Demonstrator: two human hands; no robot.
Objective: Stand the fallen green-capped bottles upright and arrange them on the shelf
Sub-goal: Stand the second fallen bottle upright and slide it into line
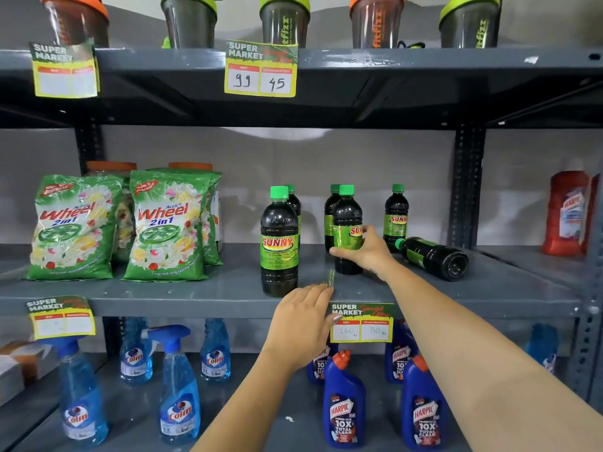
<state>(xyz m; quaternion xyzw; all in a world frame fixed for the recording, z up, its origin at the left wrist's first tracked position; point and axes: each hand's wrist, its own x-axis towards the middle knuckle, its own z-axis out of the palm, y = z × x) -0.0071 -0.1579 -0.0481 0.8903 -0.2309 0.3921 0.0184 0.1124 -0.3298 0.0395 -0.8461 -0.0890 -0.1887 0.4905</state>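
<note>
Clearly the right hand (365,247) is wrapped around the lower label of a dark, green-capped plastic bottle (347,230) standing upright on the grey metal middle shelf (163,288), thumb on the near side and fingers behind, a hold that looks meant to steady or slide it into line with its neighbours. The left hand (303,321) lies flat and released on the shelf's front lip, palm down, grasping nothing; it probably braces the reach. Just left stands the front upright bottle (279,243), its yellow-green label reading "SUNNY" in red, with another tucked behind it; one more stands behind the held bottle and a fifth bottle at the back right (396,213) also shows "SUNN". One fallen bottle (432,257) lies on its side to the right, cap pointing left toward the standing group, base toward the camera, so the job seems mostly done with this one left to lift. Left on the same shelf lean green detergent pouches (73,226) marked "Active Wheel 2in1". Yellow price tags say "SUPER MARKET"; the upper tag (261,68) reads 99 and 45, the lower tag (361,322) 160 and 80. Below sit blue "Colin" spray bottles (179,396) and blue "Harpic 10X Total Clean" bottles (344,406); above, "fitfizz" shakers (284,22).
</note>
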